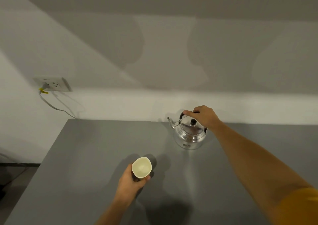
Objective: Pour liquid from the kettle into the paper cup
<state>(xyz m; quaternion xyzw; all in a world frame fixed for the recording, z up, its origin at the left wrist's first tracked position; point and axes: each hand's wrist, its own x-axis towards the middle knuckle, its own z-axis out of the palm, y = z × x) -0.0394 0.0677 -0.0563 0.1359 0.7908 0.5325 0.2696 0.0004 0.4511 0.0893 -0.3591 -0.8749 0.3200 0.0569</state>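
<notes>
Right hand [203,117]: fingers curled over the dark handle [182,115] arching above the kettle, gripping it from on top; the arm reaches in from the lower right, with a yellow sleeve [302,205] at the shoulder.
Left hand [133,180]: wrapped round the lower wall of the paper cup, thumb on the side nearer the kettle, fingers pressed to the far side.
Kettle [189,135]: shiny metal, standing upright on the desk toward its far edge, near the wall; lid on, with a black knob [193,122] at its centre; spout [171,122] pointing left.
Paper cup [142,166]: pale, open mouth facing up toward the camera, rim slightly squeezed out of round; it sits nearer the person and to the left of the kettle, well apart from it. Whether its base touches the desk cannot be told.
Desk [86,164]: plain grey top, carrying soft shadows of the arms and cup.
Wall [154,52]: white, behind the desk.
Socket [52,83]: on the wall at left, with a grey cable [51,104] plugged in and trailing down behind the desk.
</notes>
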